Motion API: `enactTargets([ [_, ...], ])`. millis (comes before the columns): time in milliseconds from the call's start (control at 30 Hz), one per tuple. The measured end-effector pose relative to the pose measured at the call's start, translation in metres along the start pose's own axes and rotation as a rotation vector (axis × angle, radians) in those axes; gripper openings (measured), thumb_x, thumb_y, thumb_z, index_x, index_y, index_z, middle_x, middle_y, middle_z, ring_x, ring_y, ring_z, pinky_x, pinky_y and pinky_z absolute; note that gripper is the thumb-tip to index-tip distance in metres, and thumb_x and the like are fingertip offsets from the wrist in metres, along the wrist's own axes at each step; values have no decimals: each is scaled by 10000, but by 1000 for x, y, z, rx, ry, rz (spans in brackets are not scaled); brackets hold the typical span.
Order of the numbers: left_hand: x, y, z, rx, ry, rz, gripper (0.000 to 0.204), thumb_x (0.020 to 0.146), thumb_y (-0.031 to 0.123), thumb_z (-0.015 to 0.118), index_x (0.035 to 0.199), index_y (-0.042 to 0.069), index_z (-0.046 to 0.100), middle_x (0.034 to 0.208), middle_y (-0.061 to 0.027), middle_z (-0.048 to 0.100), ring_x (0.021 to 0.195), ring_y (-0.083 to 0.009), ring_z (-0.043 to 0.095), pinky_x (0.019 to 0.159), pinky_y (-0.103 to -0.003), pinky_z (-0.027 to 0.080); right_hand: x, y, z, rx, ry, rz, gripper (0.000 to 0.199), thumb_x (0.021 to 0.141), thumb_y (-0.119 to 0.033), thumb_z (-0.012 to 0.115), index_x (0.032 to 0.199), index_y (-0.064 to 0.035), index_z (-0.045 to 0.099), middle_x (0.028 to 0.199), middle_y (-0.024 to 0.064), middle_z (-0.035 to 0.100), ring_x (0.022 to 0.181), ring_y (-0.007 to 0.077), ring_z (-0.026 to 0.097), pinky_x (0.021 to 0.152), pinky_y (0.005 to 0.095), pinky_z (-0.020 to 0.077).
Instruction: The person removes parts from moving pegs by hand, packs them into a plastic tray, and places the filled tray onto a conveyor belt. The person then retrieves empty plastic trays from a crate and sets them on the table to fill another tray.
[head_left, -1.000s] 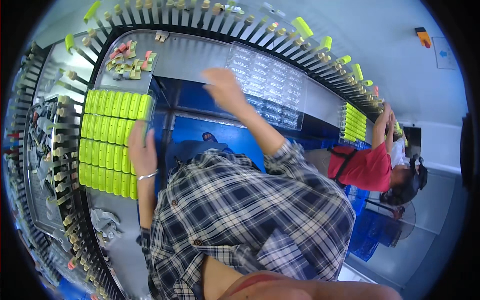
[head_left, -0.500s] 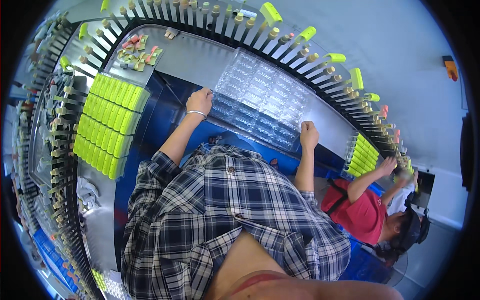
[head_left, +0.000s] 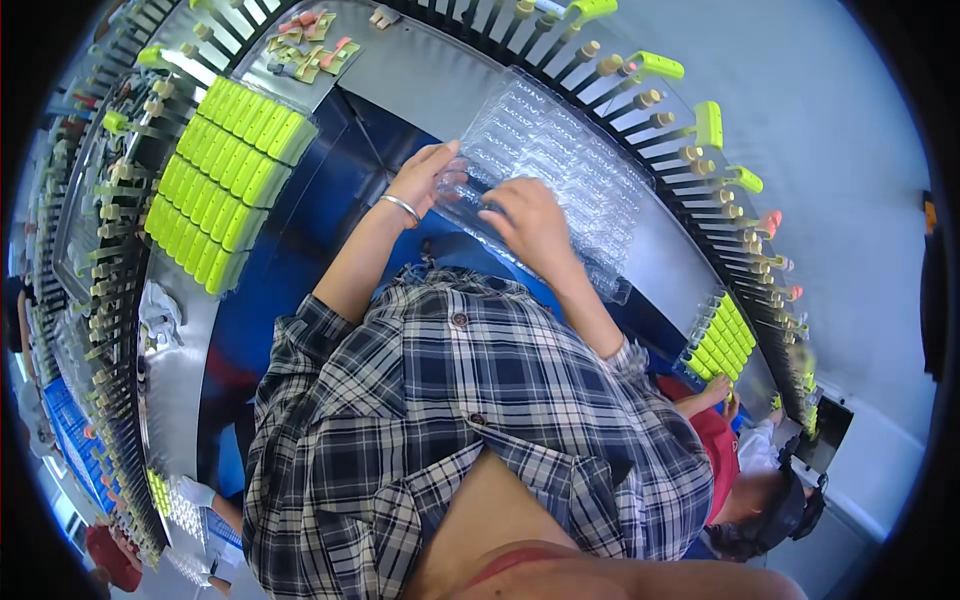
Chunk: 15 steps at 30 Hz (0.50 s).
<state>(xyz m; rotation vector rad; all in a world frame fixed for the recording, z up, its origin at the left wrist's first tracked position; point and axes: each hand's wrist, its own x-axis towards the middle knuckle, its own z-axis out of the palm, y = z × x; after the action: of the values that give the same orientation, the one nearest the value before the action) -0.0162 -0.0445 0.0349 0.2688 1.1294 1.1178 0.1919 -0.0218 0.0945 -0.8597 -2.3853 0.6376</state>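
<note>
A clear plastic blister tray (head_left: pixel 560 150) with rows of moulded pockets lies slanted across the metal table in front of me, its near edge jutting over the table edge. My left hand (head_left: pixel 428 178), with a bangle on its wrist, grips the tray's left corner; some of its fingers show through the clear plastic. Over the near left part of the tray is my right hand (head_left: pixel 535 225), fingers bent and thumb apart, with nothing seen between them. Whether its fingertips touch the plastic is hard to see.
To the left, a tray of yellow-green moulded pieces (head_left: pixel 225 170) sits on the table. Small pink and tan pieces (head_left: pixel 310 45) lie at the back left. A row of black pegs (head_left: pixel 650 120) curves along the far side. At right, a person in red (head_left: pixel 725 465) works by another yellow-green tray (head_left: pixel 720 338).
My right hand has left the tray's right side and come over toward my left hand. The tray's near left corner is now lifted in my left hand. The view has shifted slightly.
</note>
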Motion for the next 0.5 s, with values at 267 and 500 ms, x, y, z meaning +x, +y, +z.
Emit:
enactTargets([
  [267,6,-15,5,-123,-39,8,278,940,241,629,1155,75,573,1055,-54,645,911,-174,633,684,-299,522,3,-8,0,121,-109,-42,149,773,-213,735,883,-117,706,840,45,579,848,243,556,773,359,443],
  [500,1,-11,5,-126,-23,-1,262,943,215,622,1154,68,572,1053,-57,650,930,-173,621,726,-315,515,5,3,7,243,-161,8,105,794,-181,708,869,-114,738,847,38,580,857,240,550,799,350,434],
])
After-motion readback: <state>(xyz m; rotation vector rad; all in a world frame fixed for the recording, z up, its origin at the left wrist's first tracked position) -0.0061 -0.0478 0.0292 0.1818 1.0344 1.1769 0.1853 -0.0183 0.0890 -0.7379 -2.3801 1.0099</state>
